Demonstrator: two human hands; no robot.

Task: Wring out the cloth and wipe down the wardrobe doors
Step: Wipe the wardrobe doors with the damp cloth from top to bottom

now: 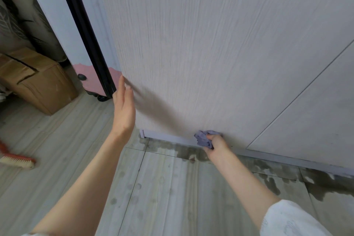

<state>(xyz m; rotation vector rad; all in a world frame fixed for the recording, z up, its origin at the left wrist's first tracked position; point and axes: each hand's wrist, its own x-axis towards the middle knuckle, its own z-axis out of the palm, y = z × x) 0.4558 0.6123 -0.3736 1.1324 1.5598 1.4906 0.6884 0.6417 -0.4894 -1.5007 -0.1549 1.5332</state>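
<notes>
A pale wood-grain wardrobe door fills the upper middle of the view. A second door sits to its right, past a thin seam. My right hand grips a bunched lilac cloth and presses it against the bottom edge of the door, just above the grey plinth. My left hand is flat and open, fingers together, resting against the door's lower left edge. It holds nothing.
The tiled floor has wet dark patches along the plinth and to the right. A cardboard box stands at left. A red-handled brush lies on the floor at far left. A black-edged panel with a pink base leans beside the wardrobe.
</notes>
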